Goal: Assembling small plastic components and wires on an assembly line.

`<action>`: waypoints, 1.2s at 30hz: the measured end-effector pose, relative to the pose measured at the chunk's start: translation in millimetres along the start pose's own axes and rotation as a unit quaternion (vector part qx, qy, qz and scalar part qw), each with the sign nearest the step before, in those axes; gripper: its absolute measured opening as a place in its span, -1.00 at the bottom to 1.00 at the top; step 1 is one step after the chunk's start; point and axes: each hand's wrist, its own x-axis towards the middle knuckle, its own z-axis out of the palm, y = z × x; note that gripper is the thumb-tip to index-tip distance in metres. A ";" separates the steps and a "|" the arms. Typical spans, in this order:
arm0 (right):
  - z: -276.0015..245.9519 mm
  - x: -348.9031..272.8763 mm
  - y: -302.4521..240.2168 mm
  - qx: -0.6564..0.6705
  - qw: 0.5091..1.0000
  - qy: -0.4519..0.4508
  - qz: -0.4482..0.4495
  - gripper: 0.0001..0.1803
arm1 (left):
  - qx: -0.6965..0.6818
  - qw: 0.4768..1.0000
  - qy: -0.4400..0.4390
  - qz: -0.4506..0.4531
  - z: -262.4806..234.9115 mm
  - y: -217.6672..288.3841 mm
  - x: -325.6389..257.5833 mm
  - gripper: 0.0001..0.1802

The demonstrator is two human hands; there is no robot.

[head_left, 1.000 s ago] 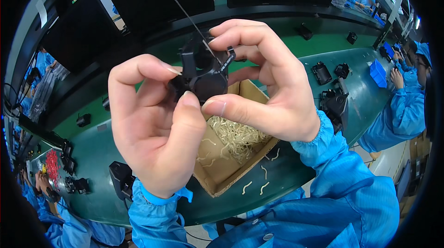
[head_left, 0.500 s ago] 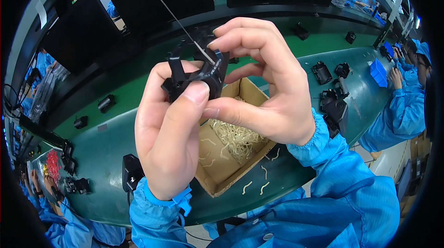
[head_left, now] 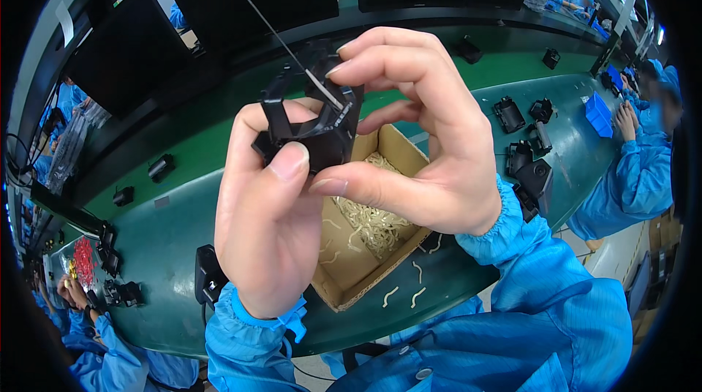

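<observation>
The left hand (head_left: 267,224) grips a black moulded plastic part with square ribs and a matte finish (head_left: 311,132), thumb pressed flat on its front face, lifted well above the bench. The right hand (head_left: 420,151) pinches the same part from the other side, thumb beneath, forefinger curled over a thin straight metal rod (head_left: 281,41) that appears to run into the part's top. Below, an open brown cardboard box (head_left: 358,264) of pale curved wire pieces (head_left: 373,216) sits at the near edge of the dark green bench (head_left: 157,246). Similar black parts (head_left: 530,165) cluster toward the bench's right end, leaving open surface on the left.
</observation>
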 end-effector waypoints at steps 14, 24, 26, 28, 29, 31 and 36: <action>-1.0 -0.6 -3.3 -0.039 0.999 -0.002 -0.030 -0.33 | -0.025 0.999 -0.037 0.019 -3.0 -1.9 -2.2 -0.73; -0.7 -4.2 -3.0 -0.018 1.000 -0.014 -0.009 -0.41 | 0.049 0.999 0.008 -0.022 5.9 3.2 -6.8 -0.72; -2.1 -2.8 -4.8 0.010 1.000 -0.014 0.016 -0.39 | 0.106 0.994 0.001 -0.007 6.1 8.1 -6.0 -0.55; -3.5 -0.5 -4.2 0.020 1.000 -0.006 0.022 -0.38 | 0.098 0.995 -0.011 0.007 4.4 15.5 -4.2 -0.52; -4.1 0.2 -3.6 0.029 0.999 0.002 0.029 -0.36 | 0.089 0.996 -0.025 0.019 3.2 17.4 -2.8 -0.49; -4.6 0.5 -2.6 0.029 0.999 0.008 0.033 -0.34 | 0.101 0.993 -0.033 0.058 1.3 17.4 -0.7 -0.48; -4.8 0.2 3.2 0.009 1.000 0.003 0.024 -0.34 | 0.202 0.976 0.003 0.083 -1.0 15.7 2.9 -0.55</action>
